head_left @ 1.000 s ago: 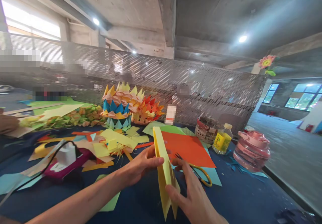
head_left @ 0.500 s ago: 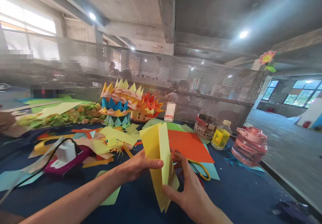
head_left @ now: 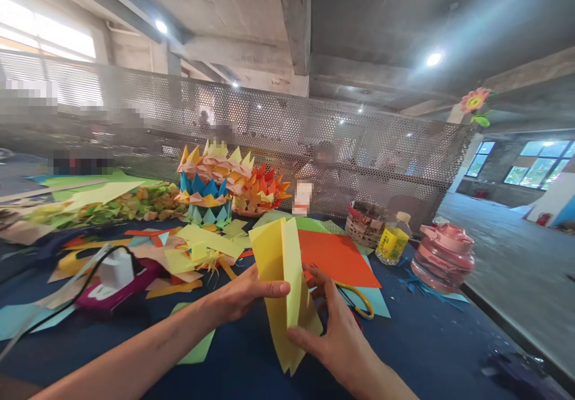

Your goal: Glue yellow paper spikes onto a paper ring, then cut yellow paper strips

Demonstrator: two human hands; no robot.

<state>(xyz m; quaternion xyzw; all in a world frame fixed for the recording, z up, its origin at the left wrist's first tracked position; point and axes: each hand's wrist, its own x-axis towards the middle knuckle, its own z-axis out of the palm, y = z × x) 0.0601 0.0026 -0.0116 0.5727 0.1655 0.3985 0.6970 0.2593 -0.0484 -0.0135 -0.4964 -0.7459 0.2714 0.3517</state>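
A folded sheet of yellow paper [head_left: 291,268] stands upright between my hands, its layers fanned apart at the bottom. From the left side my left hand [head_left: 251,292] grips it, thumb across the front and fingers hidden behind. My right hand [head_left: 335,328] holds the lower right part, with the thumb on the front fold and the fingers curled behind the layers. Just past my right hand lie yellow-handled scissors [head_left: 366,307], partly covered by it. An orange-red sheet [head_left: 341,259] rests behind them over a light blue sheet [head_left: 381,305].
Paper scraps [head_left: 197,250] and a purple power strip [head_left: 117,286] lie at left. Spiky folded-paper pieces [head_left: 215,184] stand behind. At right are a woven basket [head_left: 363,226], a bottle with a yellow label [head_left: 393,241] and a pink jug [head_left: 442,259]. A perforated screen [head_left: 381,142] borders the table.
The view has shifted slightly. Both hands keep their hold on the yellow paper, and its lower right layers stand out a little more to the right.
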